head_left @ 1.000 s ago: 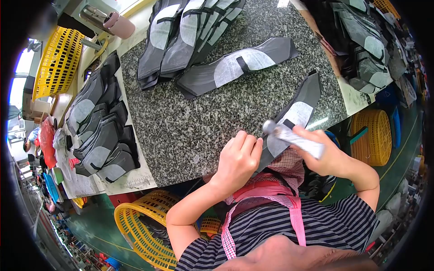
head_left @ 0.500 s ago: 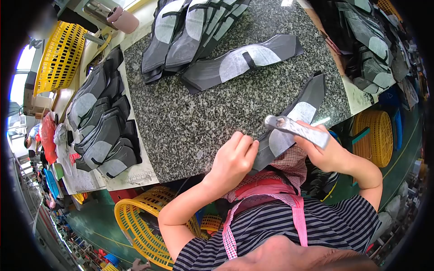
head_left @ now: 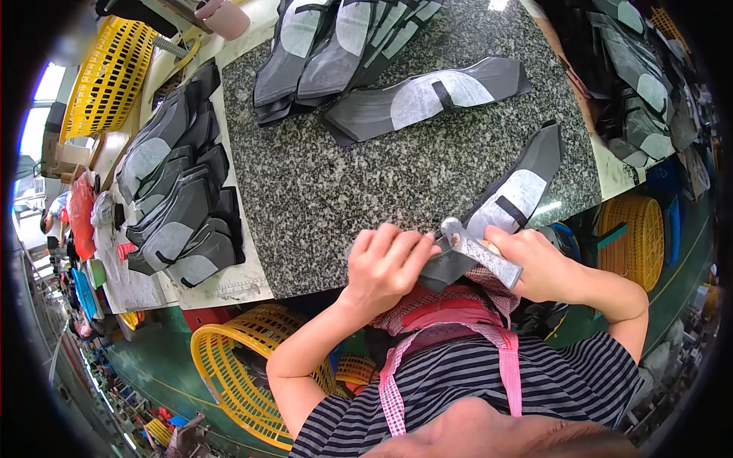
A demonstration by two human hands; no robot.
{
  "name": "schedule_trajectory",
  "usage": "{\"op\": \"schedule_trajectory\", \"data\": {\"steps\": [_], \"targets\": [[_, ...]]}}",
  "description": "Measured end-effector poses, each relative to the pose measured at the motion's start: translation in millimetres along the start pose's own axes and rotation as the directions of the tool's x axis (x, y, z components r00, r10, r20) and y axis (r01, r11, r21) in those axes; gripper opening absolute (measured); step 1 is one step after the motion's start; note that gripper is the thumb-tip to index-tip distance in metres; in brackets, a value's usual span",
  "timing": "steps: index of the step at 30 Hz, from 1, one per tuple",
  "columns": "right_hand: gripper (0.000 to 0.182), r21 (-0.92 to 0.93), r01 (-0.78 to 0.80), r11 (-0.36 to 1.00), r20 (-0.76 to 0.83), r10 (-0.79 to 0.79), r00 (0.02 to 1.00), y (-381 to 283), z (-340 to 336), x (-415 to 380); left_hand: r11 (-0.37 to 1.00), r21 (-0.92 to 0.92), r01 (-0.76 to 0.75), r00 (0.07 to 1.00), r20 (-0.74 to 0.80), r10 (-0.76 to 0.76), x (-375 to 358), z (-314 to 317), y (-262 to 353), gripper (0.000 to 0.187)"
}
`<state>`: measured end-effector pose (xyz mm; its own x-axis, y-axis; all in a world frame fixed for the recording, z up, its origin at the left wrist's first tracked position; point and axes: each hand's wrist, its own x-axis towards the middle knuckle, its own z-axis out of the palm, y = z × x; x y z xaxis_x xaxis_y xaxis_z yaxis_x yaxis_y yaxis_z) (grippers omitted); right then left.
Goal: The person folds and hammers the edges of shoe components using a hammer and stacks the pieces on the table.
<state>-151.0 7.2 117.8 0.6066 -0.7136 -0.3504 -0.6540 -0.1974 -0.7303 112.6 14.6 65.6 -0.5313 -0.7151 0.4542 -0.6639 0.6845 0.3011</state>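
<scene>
My right hand [head_left: 538,263] is wrapped round the handle of a hammer [head_left: 489,258], its metal head over the near end of a flat dark grey piece [head_left: 514,191]. This curved piece has a pale rounded patch and a short black strip, and lies at the near right edge of the granite slab [head_left: 328,202]. My left hand [head_left: 388,263] has its fingers curled at the piece's left end, thumb and fingertips against it; what lies under the fingers is hidden. A similar dark piece [head_left: 427,99] lies farther back on the slab.
Stacks of like pieces lie at the slab's back [head_left: 324,57], on the left [head_left: 179,183] and at the far right [head_left: 641,84]. A yellow basket [head_left: 252,366] stands below the near edge, another [head_left: 641,237] to the right. A pink bottle [head_left: 223,19] is at the back left.
The hammer has come down and left, and now its head overlaps the near end of the piece. The black strip on the piece shows now. My left fingers have spread slightly.
</scene>
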Motion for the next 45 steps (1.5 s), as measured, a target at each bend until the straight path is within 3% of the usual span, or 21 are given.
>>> {"op": "schedule_trajectory", "data": {"steps": [2,5,10,12,13,16,20,21,22,25,28,29,30,33,36,37,39,40,42,43,45], "targets": [[0.021,0.041,0.008,0.999,-0.012,-0.008,1.000,0.2,-0.6,0.5,0.996,-0.032,0.085,0.996,-0.033,-0.086,-6.1,1.4,-2.8,0.025],[0.028,0.078,0.009,0.997,-0.060,-0.005,0.998,7.3,0.9,1.3,0.915,-0.250,0.316,0.948,0.034,-0.317,-11.3,3.5,0.9,0.017],[0.030,0.144,0.044,0.989,-0.141,-0.023,0.990,-11.9,-10.5,-2.2,0.936,-0.177,0.304,0.949,-0.026,-0.313,-16.2,6.2,11.2,0.015],[0.026,0.135,0.071,0.988,-0.063,-0.063,0.996,-9.3,-1.7,-6.2,0.941,-0.168,0.295,0.953,-0.018,-0.302,-14.7,5.7,10.8,0.014],[0.023,0.029,-0.010,1.000,0.042,0.009,0.999,-8.8,-2.4,-1.0,0.941,-0.167,0.294,0.953,-0.022,-0.301,-14.0,4.4,10.9,0.014],[0.023,0.167,-0.067,0.984,-0.078,0.081,0.994,-7.3,-3.6,1.2,0.917,-0.167,0.363,0.929,-0.007,-0.370,-14.4,3.1,10.5,0.014],[0.024,0.213,0.086,0.973,-0.117,-0.062,0.991,-7.1,1.9,-2.6,0.926,-0.203,0.318,0.945,-0.018,-0.328,-16.8,7.4,8.8,0.015],[0.023,0.089,0.041,0.995,-0.010,-0.040,0.999,-10.6,-1.2,1.0,0.938,-0.198,0.285,0.956,-0.016,-0.294,-16.5,7.4,8.1,0.015],[0.023,0.091,0.042,0.995,-0.013,-0.041,0.999,-9.8,-1.3,2.3,0.939,-0.195,0.284,0.956,-0.014,-0.292,-17.0,6.5,9.1,0.015],[0.024,0.141,0.051,0.989,-0.034,-0.046,0.998,-13.9,-8.4,8.9,0.995,0.003,0.099,0.995,0.006,-0.099,-17.2,5.0,13.2,0.021],[0.024,0.126,0.063,0.990,-0.019,-0.061,0.998,-7.7,-0.2,7.1,0.990,0.138,0.034,0.996,0.080,-0.045,-18.0,4.6,21.2,0.022],[0.023,0.039,0.025,0.999,0.034,-0.026,0.999,-6.1,3.4,9.8,0.987,0.163,-0.007,0.998,0.062,-0.004,-12.0,0.0,21.2,0.009],[0.023,0.039,0.027,0.999,0.031,-0.028,0.999,-4.7,4.8,10.5,0.986,0.165,-0.010,0.998,0.062,-0.001,-12.5,0.7,22.1,0.009],[0.022,0.141,0.091,0.986,-0.060,-0.084,0.995,-11.3,-1.4,13.8,0.954,0.289,-0.082,0.996,0.060,0.068,-13.2,4.3,25.7,0.013],[0.020,0.059,0.081,0.995,-0.024,-0.080,0.997,-8.8,6.3,9.9,0.954,0.290,-0.078,0.991,0.126,0.043,-18.1,2.7,29.3,0.014],[0.018,-0.060,0.021,0.998,0.044,-0.019,0.999,-11.7,8.4,14.9,0.953,0.294,-0.078,0.991,0.123,0.043,-19.7,2.7,29.4,0.014],[0.017,-0.019,0.046,0.999,0.022,-0.045,0.999,-10.6,8.0,16.6,0.997,0.067,-0.027,1.000,-0.002,0.028,-23.9,5.4,28.3,0.020],[0.016,0.026,0.069,0.997,0.006,-0.069,0.998,-9.8,6.7,18.3,0.996,-0.053,-0.077,0.997,-0.036,0.075,-26.6,11.0,33.7,0.028],[0.016,0.075,0.059,0.995,0.001,-0.059,0.998,-17.4,-0.5,18.4,0.996,-0.071,-0.049,0.998,0.025,0.051,-31.7,29.1,51.7,0.034],[0.015,0.080,0.104,0.991,-0.041,-0.101,0.994,-19.9,-2.5,18.5,0.996,0.053,-0.077,0.997,0.035,0.075,-39.5,37.8,56.6,0.038],[0.018,0.066,0.155,0.986,-0.071,-0.150,0.986,-15.3,0.7,13.4,0.995,0.071,-0.073,0.997,0.046,0.070,-42.2,42.2,57.0,0.038]]}}
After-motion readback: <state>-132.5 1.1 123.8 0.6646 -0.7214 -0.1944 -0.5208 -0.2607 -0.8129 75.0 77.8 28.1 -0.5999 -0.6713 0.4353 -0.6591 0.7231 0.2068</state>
